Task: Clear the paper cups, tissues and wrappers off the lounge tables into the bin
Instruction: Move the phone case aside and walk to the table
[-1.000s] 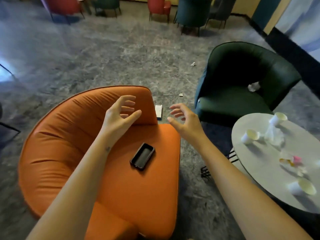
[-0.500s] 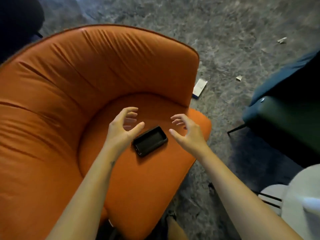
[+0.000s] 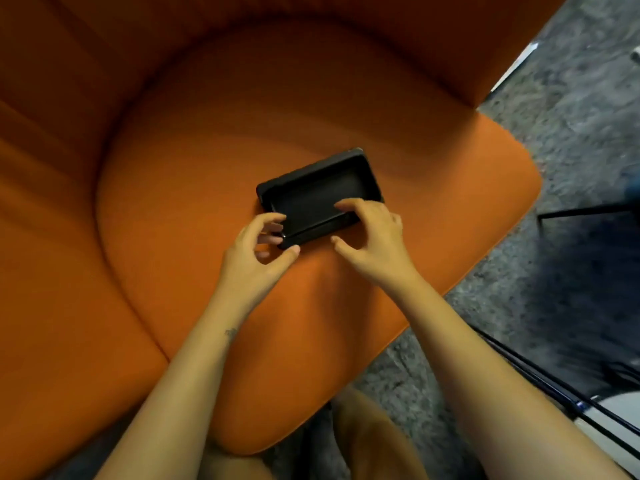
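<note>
You are bent over an orange armchair (image 3: 173, 202) that fills most of the view, with grey floor (image 3: 571, 150) to its right and a pale counter edge (image 3: 620, 407) at the lower right corner. Your left hand (image 3: 252, 265) pinches the near left corner of a black phone (image 3: 311, 195) lying on the seat, fingers (image 3: 272, 233) curled against it. Your right hand (image 3: 377, 244) rests its fingertips on the phone's face; whether it grips, you cannot tell. A white scrap (image 3: 517, 65) lies on the floor beside the chair's right edge.
</note>
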### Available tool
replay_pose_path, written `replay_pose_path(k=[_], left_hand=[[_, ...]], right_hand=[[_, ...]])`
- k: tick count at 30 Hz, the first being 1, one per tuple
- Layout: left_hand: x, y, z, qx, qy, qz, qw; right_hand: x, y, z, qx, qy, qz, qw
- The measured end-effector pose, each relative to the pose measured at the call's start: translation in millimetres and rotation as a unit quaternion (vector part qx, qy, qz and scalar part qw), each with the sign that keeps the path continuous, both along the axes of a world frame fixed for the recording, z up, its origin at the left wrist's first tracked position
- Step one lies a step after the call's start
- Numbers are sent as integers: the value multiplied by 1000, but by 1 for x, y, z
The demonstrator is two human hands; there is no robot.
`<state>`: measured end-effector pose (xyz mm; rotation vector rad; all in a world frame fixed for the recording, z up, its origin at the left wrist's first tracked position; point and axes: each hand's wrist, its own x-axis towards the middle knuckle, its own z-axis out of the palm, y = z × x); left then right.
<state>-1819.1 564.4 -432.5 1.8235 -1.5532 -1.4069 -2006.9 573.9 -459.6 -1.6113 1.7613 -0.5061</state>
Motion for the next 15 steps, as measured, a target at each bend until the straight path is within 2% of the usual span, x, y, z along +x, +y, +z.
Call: replay_pose_path(k=[5, 11, 15], left_hand=[[0, -3, -4, -19, 22, 16, 999], [1, -12, 30, -74, 4, 80, 994], [-7, -29, 79, -31, 83, 77, 993]], right_hand=[[5, 4, -17, -41, 80, 21, 996], [2, 19, 28, -92, 39, -59, 993], [-2, 35, 91, -135, 8, -101, 986]])
